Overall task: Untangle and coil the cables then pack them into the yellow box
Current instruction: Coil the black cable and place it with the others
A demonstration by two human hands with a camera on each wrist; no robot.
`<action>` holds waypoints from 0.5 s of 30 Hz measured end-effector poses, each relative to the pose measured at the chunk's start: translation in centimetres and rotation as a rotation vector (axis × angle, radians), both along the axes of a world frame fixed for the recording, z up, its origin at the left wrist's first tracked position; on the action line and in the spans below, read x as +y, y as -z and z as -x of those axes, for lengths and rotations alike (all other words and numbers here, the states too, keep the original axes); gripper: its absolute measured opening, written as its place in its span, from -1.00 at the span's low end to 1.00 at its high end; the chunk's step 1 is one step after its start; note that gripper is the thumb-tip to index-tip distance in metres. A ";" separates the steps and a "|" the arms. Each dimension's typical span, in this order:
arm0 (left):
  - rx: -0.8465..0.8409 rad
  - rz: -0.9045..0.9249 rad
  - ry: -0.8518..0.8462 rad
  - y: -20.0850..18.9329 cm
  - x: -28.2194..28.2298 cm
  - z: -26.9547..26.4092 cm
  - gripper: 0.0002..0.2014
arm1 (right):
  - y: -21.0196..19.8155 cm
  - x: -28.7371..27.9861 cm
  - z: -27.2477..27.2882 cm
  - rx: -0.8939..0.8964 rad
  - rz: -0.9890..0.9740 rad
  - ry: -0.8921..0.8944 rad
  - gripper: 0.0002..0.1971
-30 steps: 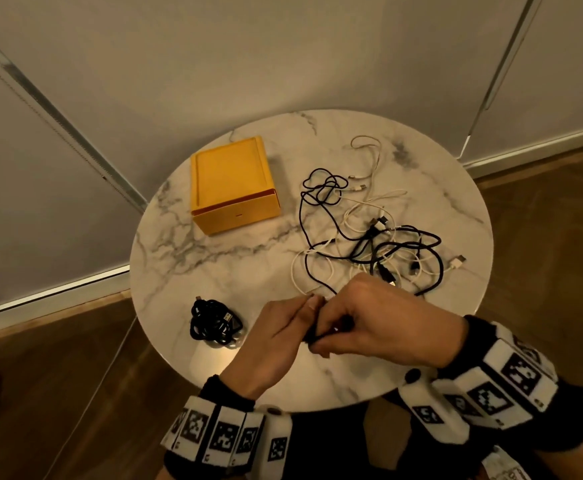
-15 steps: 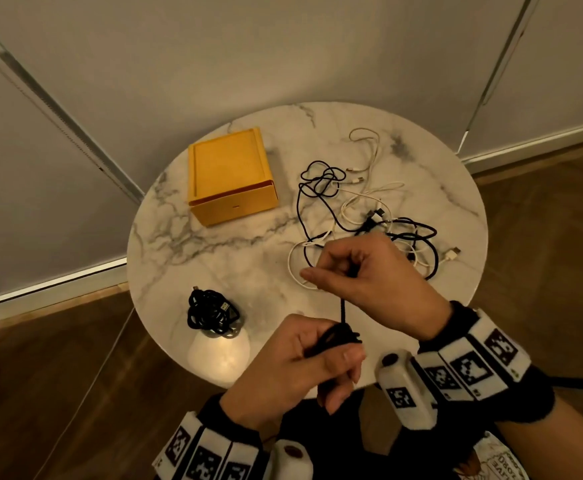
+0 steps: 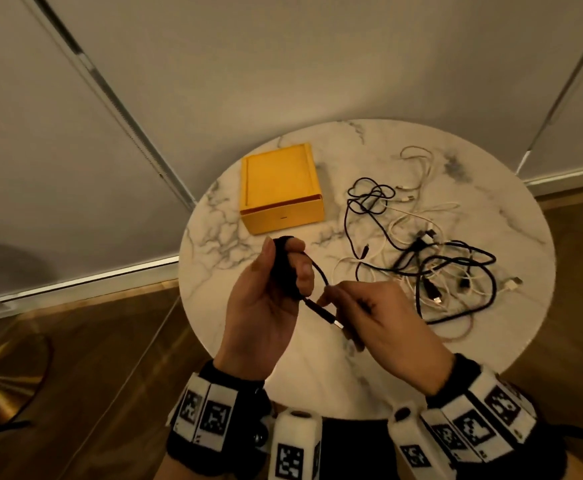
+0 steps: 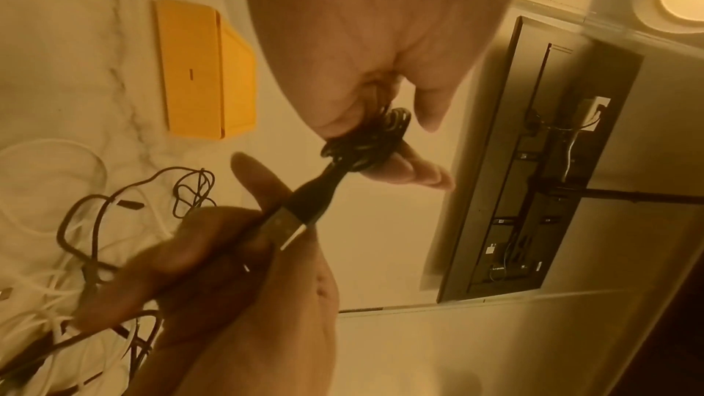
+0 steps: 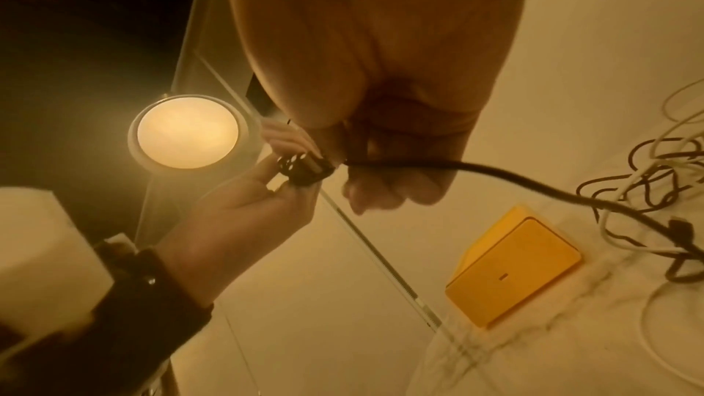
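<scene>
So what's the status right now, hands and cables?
Left hand grips a black coil. Right hand pinches that cable's plug end. Yellow box shut, nothing packed. Black-and-white tangle waits on the table.

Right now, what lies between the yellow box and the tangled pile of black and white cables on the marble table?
Only bare marble tabletop separates the yellow box from the tangled cable pile; the head view shows it.

Left hand (image 3: 265,299) raised, palm toward the wearer, fingers curled round a black cable coil (image 3: 284,268). Right hand (image 3: 383,320) beside it, fingers pinching the coil's loose end.
</scene>
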State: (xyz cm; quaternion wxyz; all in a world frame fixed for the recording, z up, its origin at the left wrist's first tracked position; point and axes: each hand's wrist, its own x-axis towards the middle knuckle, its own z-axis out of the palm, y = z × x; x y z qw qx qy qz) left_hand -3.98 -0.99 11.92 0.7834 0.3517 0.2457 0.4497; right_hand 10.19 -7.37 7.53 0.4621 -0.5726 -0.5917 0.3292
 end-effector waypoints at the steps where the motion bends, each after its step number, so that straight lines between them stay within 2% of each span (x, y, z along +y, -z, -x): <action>1: -0.031 -0.012 0.012 0.3 0.2 0.0 -0.75 | 0.0 0.2 0.1 -0.001 0.027 -0.023 -0.69; 6: -0.127 -0.006 0.024 1.0 1.3 0.4 -0.61 | 0.4 0.3 0.2 -0.153 0.086 -0.154 -0.77; 11: -0.121 0.043 -0.189 0.5 1.7 -0.4 -0.67 | 0.5 0.4 0.9 -0.241 0.065 -0.214 -0.82; 15: -0.151 0.067 -0.312 0.3 2.4 -1.0 -0.67 | 0.1 0.1 1.9 -0.214 0.046 -0.312 -0.79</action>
